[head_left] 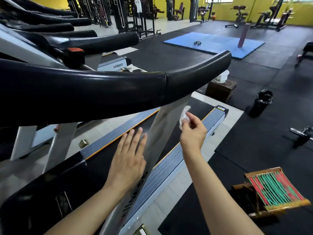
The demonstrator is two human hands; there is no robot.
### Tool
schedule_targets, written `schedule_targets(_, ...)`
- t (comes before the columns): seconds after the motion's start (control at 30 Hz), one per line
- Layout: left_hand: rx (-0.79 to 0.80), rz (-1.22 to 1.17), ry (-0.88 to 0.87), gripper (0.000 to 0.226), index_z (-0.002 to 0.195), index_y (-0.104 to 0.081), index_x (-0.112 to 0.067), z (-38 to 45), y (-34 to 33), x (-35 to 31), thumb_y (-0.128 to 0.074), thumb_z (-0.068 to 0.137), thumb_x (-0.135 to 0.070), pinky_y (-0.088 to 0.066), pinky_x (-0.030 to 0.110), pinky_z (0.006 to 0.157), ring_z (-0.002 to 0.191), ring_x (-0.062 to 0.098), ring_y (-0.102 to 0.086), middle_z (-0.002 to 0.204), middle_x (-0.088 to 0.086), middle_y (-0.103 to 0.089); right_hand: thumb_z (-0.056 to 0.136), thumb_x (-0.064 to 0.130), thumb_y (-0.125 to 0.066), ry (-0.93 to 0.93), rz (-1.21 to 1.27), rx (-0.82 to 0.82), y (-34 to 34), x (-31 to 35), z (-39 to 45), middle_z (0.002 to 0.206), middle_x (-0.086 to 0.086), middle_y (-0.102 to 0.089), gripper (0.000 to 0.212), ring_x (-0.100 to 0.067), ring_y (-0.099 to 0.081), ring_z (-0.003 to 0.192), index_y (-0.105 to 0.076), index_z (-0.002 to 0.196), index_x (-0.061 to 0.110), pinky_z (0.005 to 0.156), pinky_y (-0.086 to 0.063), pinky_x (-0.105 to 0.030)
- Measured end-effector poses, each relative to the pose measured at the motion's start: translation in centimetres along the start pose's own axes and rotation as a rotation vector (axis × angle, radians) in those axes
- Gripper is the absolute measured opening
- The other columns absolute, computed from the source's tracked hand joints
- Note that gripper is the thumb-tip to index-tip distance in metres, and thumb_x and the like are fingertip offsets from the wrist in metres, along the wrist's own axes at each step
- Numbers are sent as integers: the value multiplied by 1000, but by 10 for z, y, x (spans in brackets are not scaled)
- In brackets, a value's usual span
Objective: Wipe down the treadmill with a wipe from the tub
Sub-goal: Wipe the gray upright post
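The treadmill fills the left and middle of the head view, with a thick black handrail (118, 89) above a slanted silver upright post (160, 126). My right hand (192, 131) pinches a crumpled white wipe (183, 116) just right of the post. My left hand (129, 160) lies flat with straight fingers against the left side of the same post. A white tub (222, 77) stands on a dark wooden box (221, 89) behind the treadmill's rear end.
A black bin (260, 103) with a liner stands on the floor to the right. A small wooden stool with a red and green woven seat (274, 190) is at the lower right. More treadmills line the left; a blue mat (211, 42) lies farther back.
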State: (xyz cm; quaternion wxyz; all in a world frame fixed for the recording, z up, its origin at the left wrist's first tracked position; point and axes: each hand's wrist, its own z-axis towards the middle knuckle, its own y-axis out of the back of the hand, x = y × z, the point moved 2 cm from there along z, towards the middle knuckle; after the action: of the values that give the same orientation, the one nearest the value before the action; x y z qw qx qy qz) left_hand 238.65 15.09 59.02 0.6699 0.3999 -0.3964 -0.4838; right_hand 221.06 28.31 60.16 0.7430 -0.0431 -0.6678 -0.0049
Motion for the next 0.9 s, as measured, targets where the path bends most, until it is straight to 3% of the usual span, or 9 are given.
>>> schedule_targets(0.07, 23, -20, -8, 69, 158, -29, -6, 22, -27, -6, -47, 94, -22, -19, 49, 124, 154, 32, -22, 167, 14, -22, 95, 19, -64, -59, -4, -13, 4, -19, 31, 111, 1, -71, 20, -8, -68, 100, -74, 110, 28, 97, -55, -32)
schedule_targets(0.17, 52, -68, -5, 70, 162, -19, -10, 51, -67, -13, -43, 98, -25, -27, 46, 123, 153, 30, -25, 168, 10, -19, 95, 16, -65, -7, 28, -80, -2, -28, 85, 112, 2, -71, 21, -5, -68, 99, -75, 107, 30, 96, -55, -29)
schedule_targets(0.3, 101, -28, -23, 69, 162, 5, -9, 64, -126, -22, -29, 105, -30, -24, 49, 124, 157, 35, -7, 169, 17, 7, 89, 13, -64, 40, 137, -173, -35, -47, 141, 110, 4, -74, 24, -8, -69, 103, -78, 104, 26, 99, -54, -34)
schedule_targets(0.43, -37, -26, 29, 72, 162, -22, -25, 58, -166, -20, -52, 96, -24, -33, 53, 118, 154, 42, -15, 169, 20, 2, 90, -1, -60, 102, 221, -225, -71, -64, 119, 112, 4, -70, 33, -1, -63, 103, -74, 117, 12, 95, -44, -8)
schedule_targets(0.53, -239, -29, -3, 70, 158, -31, -23, 56, -184, -15, -56, 93, -15, -36, 51, 115, 153, 43, -19, 168, 20, -10, 88, -6, -60, 363, 198, -179, -82, -74, 78, 116, -4, -66, 35, -13, -65, 111, -75, 116, 8, 101, -50, -27)
schedule_targets(0.7, -382, -31, -8, 60, 148, -42, -10, 58, -195, -20, -60, 91, -15, -34, 48, 116, 153, 41, -23, 166, 21, -21, 97, -6, -59, 863, 44, -30, -77, -106, 43, 126, -17, -62, 31, -26, -60, 125, -72, 122, 5, 104, -50, -36)
schedule_targets(0.83, -456, -48, 7, 75, 158, -27, -10, 61, -191, -24, -56, 90, -17, -31, 46, 118, 153, 35, -25, 167, 16, -22, 92, -10, -57, 785, 171, -89, -77, -100, 92, 122, -10, -63, 36, -21, -62, 120, -71, 122, 5, 102, -50, -43)
schedule_targets(0.9, -501, -78, 12, 79, 157, -28, -3, 60, -191, -25, -60, 87, -17, -33, 45, 117, 152, 32, -28, 166, 15, -24, 93, -8, -56, 834, 191, -83, -80, -103, 91, 123, -11, -63, 35, -21, -60, 122, -71, 121, 6, 103, -49, -43)
